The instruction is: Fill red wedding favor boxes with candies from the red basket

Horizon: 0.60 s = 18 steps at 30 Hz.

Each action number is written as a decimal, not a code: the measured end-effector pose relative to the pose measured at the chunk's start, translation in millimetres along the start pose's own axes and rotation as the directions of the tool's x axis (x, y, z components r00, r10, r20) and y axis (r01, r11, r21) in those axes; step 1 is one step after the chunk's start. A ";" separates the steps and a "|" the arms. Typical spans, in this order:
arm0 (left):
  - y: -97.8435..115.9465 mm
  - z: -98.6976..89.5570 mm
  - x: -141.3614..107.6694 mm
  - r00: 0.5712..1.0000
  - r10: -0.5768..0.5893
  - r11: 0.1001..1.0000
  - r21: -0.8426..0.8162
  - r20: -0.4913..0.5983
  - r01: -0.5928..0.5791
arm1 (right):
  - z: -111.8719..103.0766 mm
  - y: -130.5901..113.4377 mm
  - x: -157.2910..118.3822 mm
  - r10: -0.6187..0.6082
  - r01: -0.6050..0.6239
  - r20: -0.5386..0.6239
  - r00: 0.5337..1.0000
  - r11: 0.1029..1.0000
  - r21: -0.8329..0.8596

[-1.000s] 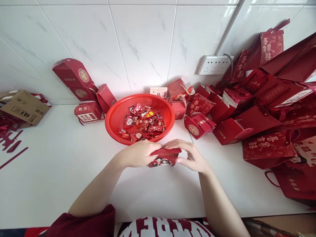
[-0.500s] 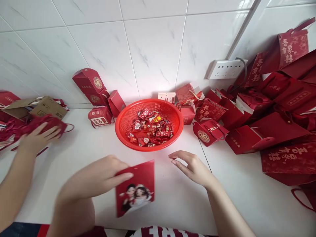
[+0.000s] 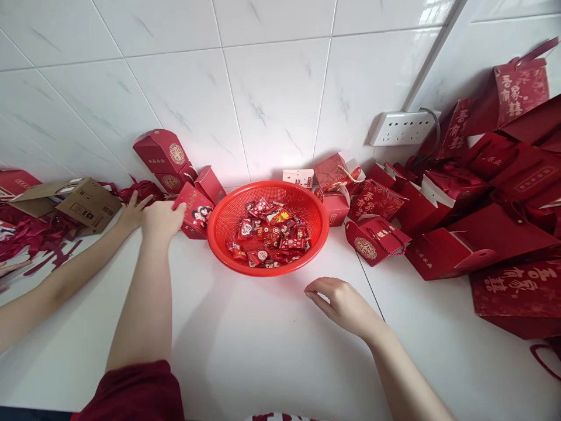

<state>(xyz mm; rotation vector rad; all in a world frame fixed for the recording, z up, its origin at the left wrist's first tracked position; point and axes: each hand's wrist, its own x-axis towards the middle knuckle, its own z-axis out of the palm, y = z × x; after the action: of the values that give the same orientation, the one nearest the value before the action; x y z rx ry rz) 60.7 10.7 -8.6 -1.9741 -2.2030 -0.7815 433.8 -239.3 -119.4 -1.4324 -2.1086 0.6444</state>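
Observation:
My left hand [image 3: 162,221] reaches forward, closed on the edge of a flat red card [image 3: 196,206] printed with a cartoon couple. The card is held in front of the small red gift boxes, left of the basket. My right hand [image 3: 335,297] hovers low over the white table near the basket's front right, fingers loosely bent and a small gap at the thumb, holding nothing visible. Between my hands stands a red plastic basket [image 3: 212,244] with several wrapped candies [image 3: 272,233] in it.
A co-worker's hand [image 3: 132,213] with spread fingers is just left of mine, near a stacked red box [image 3: 160,153]. A cardboard box [image 3: 90,204] and ribbons [image 3: 37,237] lie left. Many red gift boxes [image 3: 451,242] crowd the right, below a power strip [image 3: 403,128].
My left hand has carried the red card forward and left, from near my body to beside the basket. The co-worker's hand has moved right. My right hand has barely moved.

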 end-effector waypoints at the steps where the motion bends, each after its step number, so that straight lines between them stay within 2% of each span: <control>1: 2.7 13.5 8.1 1.000 -0.010 1.000 0.010 0.013 0.010 | 0.5 0.6 0.4 0.007 -0.007 0.007 1.000 1.000 -0.010; 3: 4.0 36.3 18.1 0.999 -0.037 0.999 0.008 0.010 0.037 | 1.1 1.5 1.4 0.022 -0.022 0.012 1.000 0.999 -0.031; 5: 2.3 54.4 18.6 0.997 -0.059 0.998 -0.027 -0.039 0.058 | 1.2 2.1 2.2 0.034 -0.033 0.010 0.999 0.998 -0.048; 10: -4.1 93.1 -11.4 0.955 -0.143 0.979 -0.177 -0.261 0.098 | 1.1 2.8 3.0 0.048 -0.047 0.012 0.999 0.997 -0.053; 12: -8.5 108.8 -24.6 0.932 -0.198 0.966 -0.224 -0.302 0.133 | 2.0 2.9 3.1 0.054 -0.052 0.027 0.998 0.997 -0.064; 15: -18.1 128.7 -33.5 0.929 -0.247 0.945 -0.279 -0.276 0.169 | 5.0 3.7 3.6 0.064 -0.059 0.051 0.997 0.995 -0.085; 18: -27.4 138.8 -31.5 0.944 -0.273 0.923 -0.326 -0.185 0.203 | 7.9 4.8 4.9 0.071 -0.064 0.063 0.995 0.993 -0.100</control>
<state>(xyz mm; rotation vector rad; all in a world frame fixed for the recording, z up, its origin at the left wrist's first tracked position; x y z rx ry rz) 77.4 39.4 -149.7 -1.6331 -2.3232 -1.3798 430.6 -233.9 -127.8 -1.5616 -2.1780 0.6301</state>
